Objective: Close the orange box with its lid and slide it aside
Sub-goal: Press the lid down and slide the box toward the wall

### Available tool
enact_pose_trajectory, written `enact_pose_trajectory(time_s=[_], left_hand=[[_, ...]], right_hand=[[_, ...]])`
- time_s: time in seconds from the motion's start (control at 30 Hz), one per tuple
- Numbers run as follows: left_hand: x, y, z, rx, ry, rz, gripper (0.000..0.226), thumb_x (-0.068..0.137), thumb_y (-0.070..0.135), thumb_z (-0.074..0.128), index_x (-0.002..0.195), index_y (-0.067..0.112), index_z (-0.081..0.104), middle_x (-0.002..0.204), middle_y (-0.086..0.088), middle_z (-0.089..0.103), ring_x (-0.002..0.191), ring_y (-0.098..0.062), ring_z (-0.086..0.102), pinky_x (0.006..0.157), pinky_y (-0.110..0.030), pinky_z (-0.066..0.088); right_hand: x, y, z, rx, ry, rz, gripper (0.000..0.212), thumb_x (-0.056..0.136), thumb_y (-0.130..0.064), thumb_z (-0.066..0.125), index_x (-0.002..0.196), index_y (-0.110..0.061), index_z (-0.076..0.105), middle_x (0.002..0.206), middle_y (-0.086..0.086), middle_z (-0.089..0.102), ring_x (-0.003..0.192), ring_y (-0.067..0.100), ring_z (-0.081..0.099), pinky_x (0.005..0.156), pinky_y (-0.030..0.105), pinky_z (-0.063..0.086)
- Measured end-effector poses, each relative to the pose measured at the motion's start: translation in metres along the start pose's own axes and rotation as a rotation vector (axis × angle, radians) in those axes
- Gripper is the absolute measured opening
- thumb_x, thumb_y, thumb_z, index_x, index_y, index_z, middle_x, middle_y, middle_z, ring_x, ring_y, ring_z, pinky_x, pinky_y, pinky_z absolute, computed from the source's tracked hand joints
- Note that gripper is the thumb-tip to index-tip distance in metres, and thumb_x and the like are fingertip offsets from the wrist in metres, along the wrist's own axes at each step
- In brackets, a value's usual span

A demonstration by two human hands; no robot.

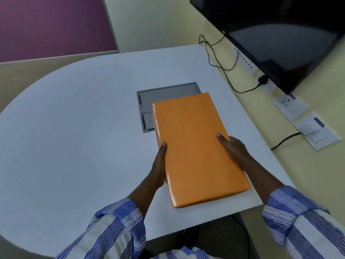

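Both grips clamp the flat rectangular orange box point(197, 148) between them: the left hand point(158, 165) presses its left long edge with the thumb laid along the top rim, and the right hand point(231, 148) presses the right long edge with its thumb resting on the top face. Striped blue and white sleeves point(119, 228) cover both forearms.

Seen from the head camera, the box lies on the pale grey rounded worktop point(74, 128), toward its near right part, with the near right corner close to the worktop's edge. Its far left corner overlaps a grey recessed cable tray point(168, 92) set into the worktop, hiding much of that tray. Off the worktop to the right run a black cable point(220, 66), white wall sockets point(291, 107) and a dark screen point(280, 43), all well apart from the box.

The box's long axis runs from near to far, slanted so the far end leans left and the near end right.

Its top is a smooth, slightly glossy orange with no gap visible, the lid appearing to sit flush; faint wrinkles show along the left side.
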State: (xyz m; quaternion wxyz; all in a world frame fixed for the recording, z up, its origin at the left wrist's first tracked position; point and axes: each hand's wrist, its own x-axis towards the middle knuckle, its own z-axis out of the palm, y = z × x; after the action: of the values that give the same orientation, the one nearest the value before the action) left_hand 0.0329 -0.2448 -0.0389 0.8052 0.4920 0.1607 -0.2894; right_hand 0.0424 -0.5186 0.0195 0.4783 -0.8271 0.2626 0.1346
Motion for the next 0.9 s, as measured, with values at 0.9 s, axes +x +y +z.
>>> enact_pose_trajectory(time_s=[0.9], left_hand=[[0.079,-0.060,0.159,0.163,0.123,-0.213,0.088,0.081,0.086,0.034,0.149,0.030,0.039,0.144,-0.012,0.054,0.129,-0.034,0.053,0.111,-0.060,0.041]], right_hand=[[0.038,0.065,-0.065,-0.695,0.231,-0.475,0.084,0.095,-0.069,0.033,0.161,-0.020,0.014,0.169,0.012,0.010,0.156,0.033,0.008,0.123,0.055,0.015]])
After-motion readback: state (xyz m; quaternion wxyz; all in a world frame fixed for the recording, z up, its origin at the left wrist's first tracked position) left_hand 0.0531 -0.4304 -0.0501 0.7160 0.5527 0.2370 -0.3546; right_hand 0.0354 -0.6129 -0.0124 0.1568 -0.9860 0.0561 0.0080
